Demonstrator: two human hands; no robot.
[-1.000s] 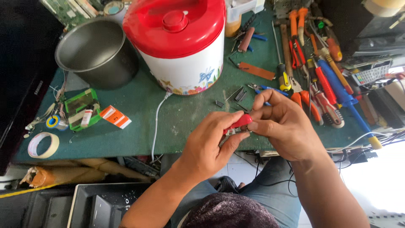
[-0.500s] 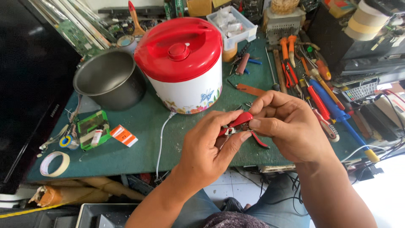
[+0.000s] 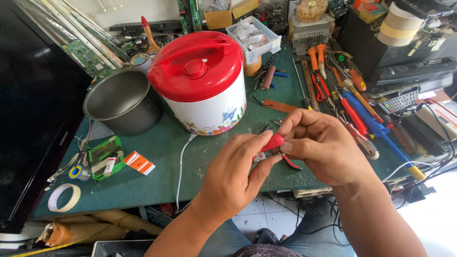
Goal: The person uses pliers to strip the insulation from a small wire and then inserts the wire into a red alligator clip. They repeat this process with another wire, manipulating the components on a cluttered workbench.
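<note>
**Both hands on the red-handled pliers, just in front of the rice cooker**

We have the red-handled pliers (image 3: 278,147) up off the green bench (image 3: 157,157), held in the air just in front of the red-lidded rice cooker (image 3: 202,83). Our left hand (image 3: 235,173) comes up from below, its fingers (image 3: 259,143) pinched on the upper red handle. Our right hand (image 3: 323,147) meets it from the right, fingers (image 3: 297,121) curled in tight over the head end of the tool, so we cannot tell what the jaws hold. The second red handle hangs down beneath the two hands, pointing away from the cooker.

To the left of the cooker sits its bare metal inner pot (image 3: 121,100), touching or very nearly touching the cooker's white flowered wall. A white cord (image 3: 181,166) trails from the cooker's base toward the bench's near edge. Further left of the cooker lie a green plastic case (image 3: 102,154), a small orange-and-white card (image 3: 139,163) and a roll of pale tape (image 3: 63,197).

To the right of the cooker, a row of screwdrivers (image 3: 352,102) with orange, red and blue handles lies fanned across the bench, just beyond our right hand. Behind the cooker stands a clear plastic tub (image 3: 254,35) of small parts.
</note>
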